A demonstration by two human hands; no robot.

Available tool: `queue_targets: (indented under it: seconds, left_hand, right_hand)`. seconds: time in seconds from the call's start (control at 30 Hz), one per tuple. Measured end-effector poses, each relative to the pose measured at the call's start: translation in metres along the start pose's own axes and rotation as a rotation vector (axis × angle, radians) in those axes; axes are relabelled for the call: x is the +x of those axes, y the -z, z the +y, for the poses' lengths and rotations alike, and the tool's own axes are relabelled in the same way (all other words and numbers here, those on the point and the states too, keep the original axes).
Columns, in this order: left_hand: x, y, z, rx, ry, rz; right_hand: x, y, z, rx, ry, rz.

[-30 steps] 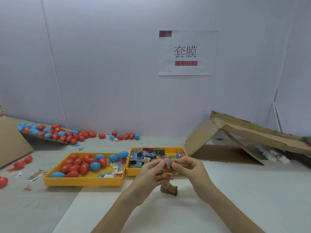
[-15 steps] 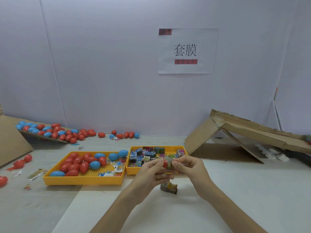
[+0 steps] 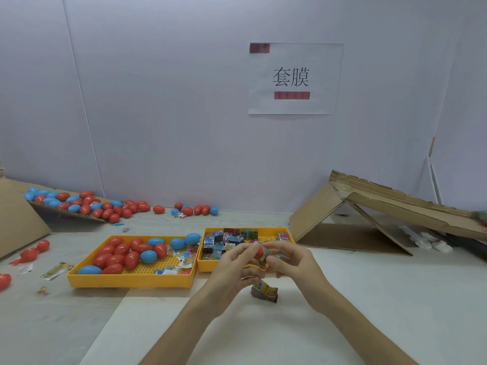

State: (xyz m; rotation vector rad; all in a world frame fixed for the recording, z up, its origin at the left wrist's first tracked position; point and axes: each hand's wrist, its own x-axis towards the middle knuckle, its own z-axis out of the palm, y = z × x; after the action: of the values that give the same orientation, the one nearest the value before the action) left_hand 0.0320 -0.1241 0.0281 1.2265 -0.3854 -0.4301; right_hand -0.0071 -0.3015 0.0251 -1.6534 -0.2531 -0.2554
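Both hands meet above the table's middle, in front of the yellow trays. My left hand [image 3: 234, 270] and my right hand [image 3: 292, 267] together pinch a red plastic egg [image 3: 258, 252] with a printed film sleeve [image 3: 266, 253] partly round its right end. A folded printed sleeve [image 3: 264, 292] lies on the white table below the hands. The left yellow tray [image 3: 126, 281] holds several red and blue eggs and small paper slips. The right yellow tray [image 3: 263, 230] holds several printed sleeves.
A cardboard ramp [image 3: 395, 206] stands at the right, over white bits [image 3: 427, 241]. More red and blue eggs [image 3: 87, 204] lie on a cardboard slope at the back left. Loose eggs [image 3: 29, 252] and scraps sit at the left. A paper sign [image 3: 293, 79] hangs on the wall.
The hands stayed in place, and the fingers worked at the egg and its sleeve; more red of the egg shows between the fingertips now.
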Motion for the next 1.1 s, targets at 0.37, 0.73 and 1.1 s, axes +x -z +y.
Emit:
queue_targets:
  seconds: [0.37, 0.73, 1.1]
  left_hand:
    - [-0.002, 0.0, -0.003, 0.113, -0.033, 0.058]
    - [-0.002, 0.0, -0.004, 0.226, -0.106, 0.103]
    - [0.002, 0.006, 0.002, 0.014, -0.146, 0.27]
  right_hand:
    - [0.002, 0.001, 0.005, -0.106, 0.061, 0.043]
    - [0.001, 0.003, 0.003, -0.321, 0.172, 0.035]
    - [0.009, 0.017, -0.012, 0.319, -0.021, 0.127]
